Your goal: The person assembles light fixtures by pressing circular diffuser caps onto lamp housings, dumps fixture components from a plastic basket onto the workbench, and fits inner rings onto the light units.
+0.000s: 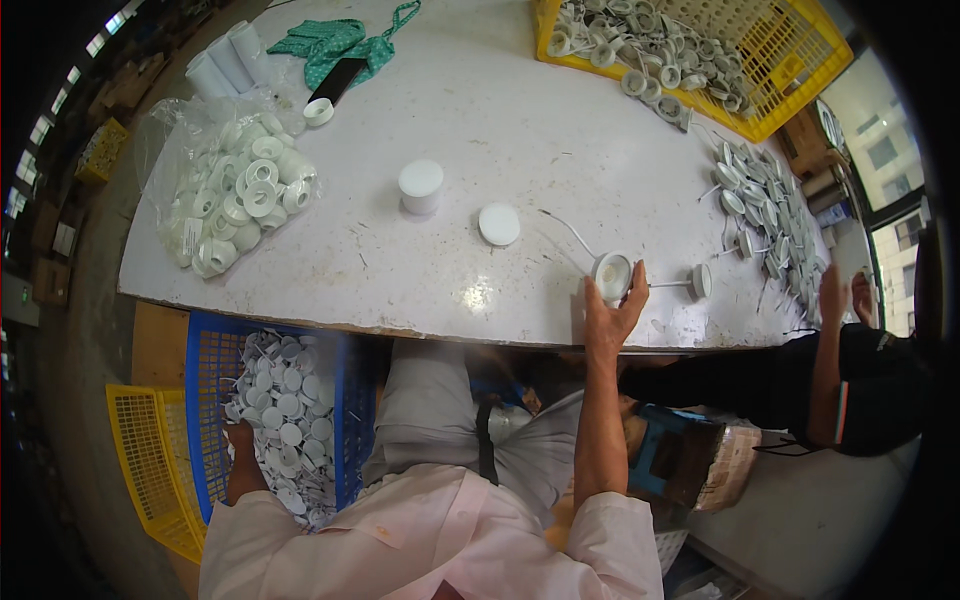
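Note:
At the front edge of the table, my right hand (pixel 616 318) grips a white round lamp-like housing (pixel 612 272) between thumb and fingers. A thin wire runs from it up to the left. Just right of it lies another small round part (pixel 701 281), its wire pointing towards my hand. My left hand (pixel 240 437) is low at the left, over a blue basket (pixel 212 400) full of white discs with wires (pixel 290 405). Its fingers are too foreshortened to read. A flat white disc (pixel 499 225) and a white cylindrical stack (pixel 421 186) are on the table left of my right hand.
A clear bag of white rings (pixel 240 190) sits at the left, near a green cloth (pixel 340 45) and a dark phone (pixel 338 80). A yellow crate (pixel 790 70) of parts is at the far right, with wired discs (pixel 760 205) below. Another person (pixel 870 385) works at right.

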### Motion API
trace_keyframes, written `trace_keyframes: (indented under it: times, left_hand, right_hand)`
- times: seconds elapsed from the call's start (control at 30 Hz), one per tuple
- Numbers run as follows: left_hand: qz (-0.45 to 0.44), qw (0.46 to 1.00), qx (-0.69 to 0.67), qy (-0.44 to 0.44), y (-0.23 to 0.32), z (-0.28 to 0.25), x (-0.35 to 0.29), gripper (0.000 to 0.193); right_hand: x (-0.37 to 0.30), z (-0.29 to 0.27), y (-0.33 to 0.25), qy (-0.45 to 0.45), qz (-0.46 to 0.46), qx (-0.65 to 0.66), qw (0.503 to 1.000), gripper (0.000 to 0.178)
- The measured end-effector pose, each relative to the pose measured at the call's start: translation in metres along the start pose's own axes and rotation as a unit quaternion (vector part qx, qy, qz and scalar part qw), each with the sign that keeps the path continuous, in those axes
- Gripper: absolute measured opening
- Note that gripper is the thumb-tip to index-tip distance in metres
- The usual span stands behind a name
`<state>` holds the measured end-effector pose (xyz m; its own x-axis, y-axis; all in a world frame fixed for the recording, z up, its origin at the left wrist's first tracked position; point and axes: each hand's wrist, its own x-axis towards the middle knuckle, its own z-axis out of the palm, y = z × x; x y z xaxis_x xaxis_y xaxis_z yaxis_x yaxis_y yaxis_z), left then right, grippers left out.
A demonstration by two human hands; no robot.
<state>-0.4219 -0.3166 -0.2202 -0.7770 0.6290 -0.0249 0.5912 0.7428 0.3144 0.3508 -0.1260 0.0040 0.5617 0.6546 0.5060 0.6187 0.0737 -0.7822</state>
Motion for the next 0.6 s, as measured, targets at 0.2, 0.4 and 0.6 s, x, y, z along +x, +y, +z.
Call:
trace_keyframes:
  times: [0.2, 0.4, 0.6]
  left_hand:
    - [0.166, 0.895, -0.322, -0.258, 0.185, 0.025, -0.089, 0.024]
    - [0.533, 0.701, -0.371, -0.295, 0.443, -0.155, -0.255, 0.053]
    - [0.381, 0.615, -0.341, -0.6, 0.466, -0.135, -0.26, 0.083]
  right_hand:
    - [-0.02, -0.007, -0.031, -0.057, -0.04, 0.032, 0.997, 0.082]
    - [-0.044, -0.007, -0.092, -0.318, -0.124, 0.102, 0.934, 0.082]
    - [-0.075, -0.002, -0.114, -0.448, -0.215, 0.2, 0.844, 0.086]
